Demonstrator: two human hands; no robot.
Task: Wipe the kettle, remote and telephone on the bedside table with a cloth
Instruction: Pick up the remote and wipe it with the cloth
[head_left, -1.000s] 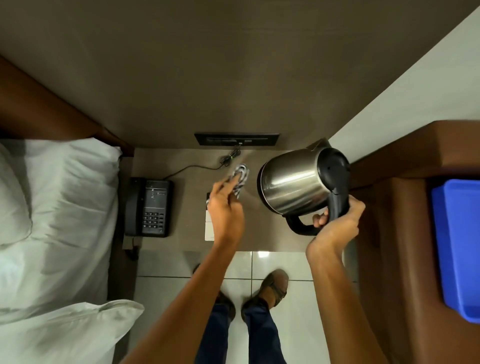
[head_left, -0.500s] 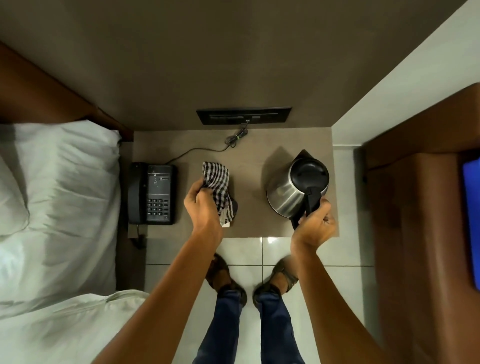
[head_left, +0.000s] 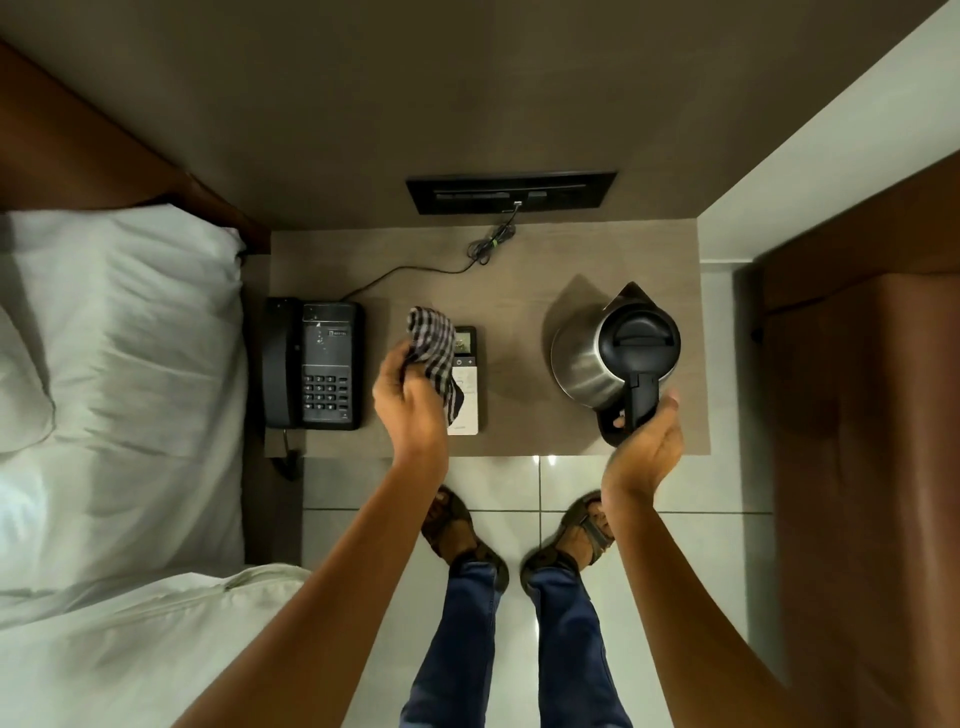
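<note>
A steel kettle (head_left: 582, 364) with a black lid stands upright at the right of the brown bedside table (head_left: 519, 291). My right hand (head_left: 644, 457) is loosely curled around its black handle from the near side. My left hand (head_left: 410, 410) grips a bunched black-and-white checked cloth (head_left: 434, 348), held just above the left edge of the white remote (head_left: 467, 405), which lies at the table's middle. The cloth hides part of the remote. A black telephone (head_left: 311, 364) sits at the table's left, apart from both hands.
A bed with a white pillow (head_left: 119, 338) borders the table on the left. A black socket panel (head_left: 511, 192) sits on the wall behind, with a cable (head_left: 415, 270) running to the phone. Brown wooden furniture (head_left: 857, 415) stands at the right. My feet are on the tiled floor (head_left: 691, 545).
The kettle went from tilted in the air to upright on the table at the right. My left hand with the cloth came down over the remote.
</note>
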